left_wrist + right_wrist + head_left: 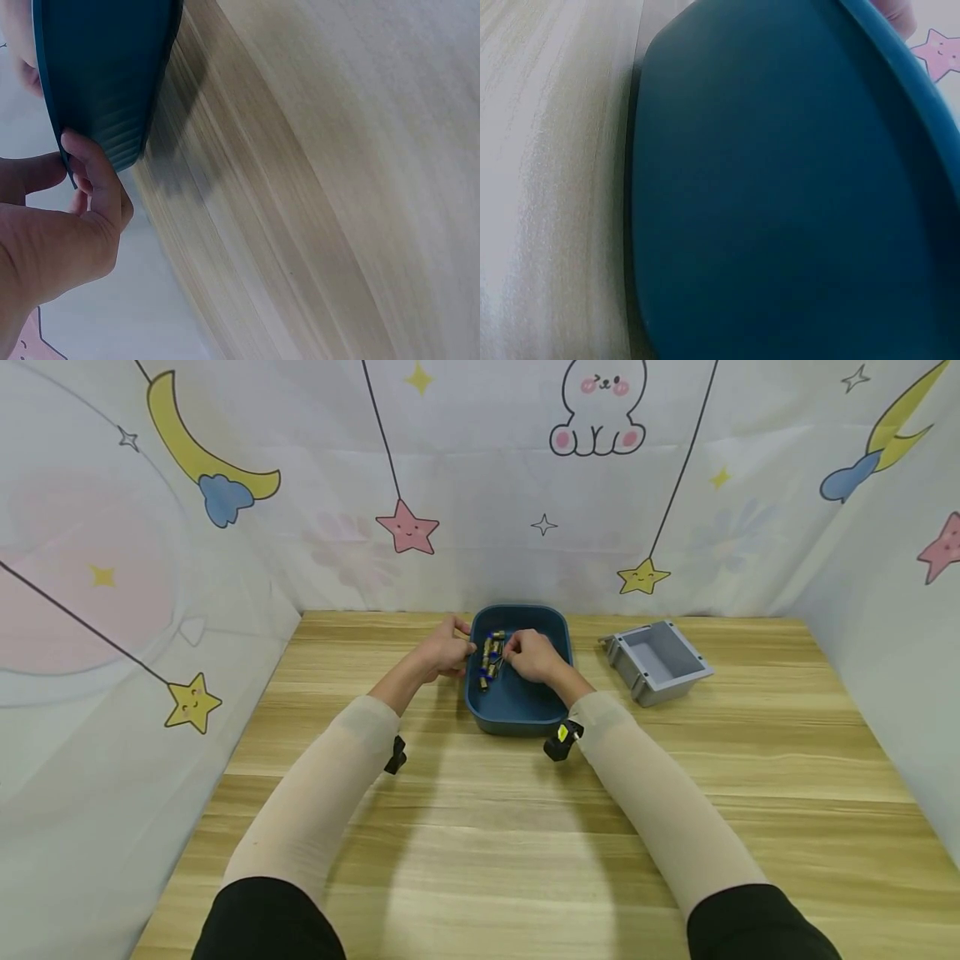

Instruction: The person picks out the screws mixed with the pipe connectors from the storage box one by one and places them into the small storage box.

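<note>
The right hand (531,656) reaches into the blue tray (525,714), fingers curled, apparently pinching among the small brass-and-blue fittings (491,658) just to its left; their pile runs near-to-far. The left hand (447,651) pinches the tray's left rim.

Between the hands a dark blue tray (557,635) is showing brass-and-blue small fittings (491,656). Right of the right hand a grey box (657,662) is sitting on the pale wood-grain table (480,827). Beige sleeves (660,793) are covering both forearms.

A grey box (658,661) sits on the wooden table (480,827).
</note>
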Demonstrator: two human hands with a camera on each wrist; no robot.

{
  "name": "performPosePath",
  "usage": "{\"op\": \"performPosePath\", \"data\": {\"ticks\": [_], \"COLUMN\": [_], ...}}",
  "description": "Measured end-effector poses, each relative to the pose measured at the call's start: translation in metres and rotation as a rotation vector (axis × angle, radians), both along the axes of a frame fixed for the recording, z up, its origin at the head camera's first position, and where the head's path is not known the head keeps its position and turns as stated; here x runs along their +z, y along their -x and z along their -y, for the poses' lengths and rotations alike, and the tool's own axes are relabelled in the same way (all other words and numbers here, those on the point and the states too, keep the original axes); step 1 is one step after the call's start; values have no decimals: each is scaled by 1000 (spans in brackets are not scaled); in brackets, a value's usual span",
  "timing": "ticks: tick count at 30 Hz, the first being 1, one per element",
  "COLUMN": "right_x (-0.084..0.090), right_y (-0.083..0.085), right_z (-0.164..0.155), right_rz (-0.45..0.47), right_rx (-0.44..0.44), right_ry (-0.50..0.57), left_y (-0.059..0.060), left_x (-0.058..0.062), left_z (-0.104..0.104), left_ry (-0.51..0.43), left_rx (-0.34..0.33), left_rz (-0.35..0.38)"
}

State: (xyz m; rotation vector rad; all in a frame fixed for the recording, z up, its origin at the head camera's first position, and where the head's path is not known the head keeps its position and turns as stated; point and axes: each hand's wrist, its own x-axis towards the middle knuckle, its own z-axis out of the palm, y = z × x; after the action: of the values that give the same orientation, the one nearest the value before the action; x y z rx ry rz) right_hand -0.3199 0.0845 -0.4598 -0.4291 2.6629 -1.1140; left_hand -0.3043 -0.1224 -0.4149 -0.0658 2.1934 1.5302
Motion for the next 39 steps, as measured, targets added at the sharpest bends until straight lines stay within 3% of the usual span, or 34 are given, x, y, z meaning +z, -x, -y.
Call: {"op": "performPosePath", "data": {"ticks": [30,39], "right_x": [1,4], "right_y": [-2,-4], "right_z": [1,1], "right_rz": [-5,2], "right_rx": [-3,-8], "right_ry": [15,90], "left_y": [0,0], "left_x": [0,1], "left_z": [0,-1], "left_ry": [15,21], "left_rx": [2,-2], "left_rz": [0,4]}}
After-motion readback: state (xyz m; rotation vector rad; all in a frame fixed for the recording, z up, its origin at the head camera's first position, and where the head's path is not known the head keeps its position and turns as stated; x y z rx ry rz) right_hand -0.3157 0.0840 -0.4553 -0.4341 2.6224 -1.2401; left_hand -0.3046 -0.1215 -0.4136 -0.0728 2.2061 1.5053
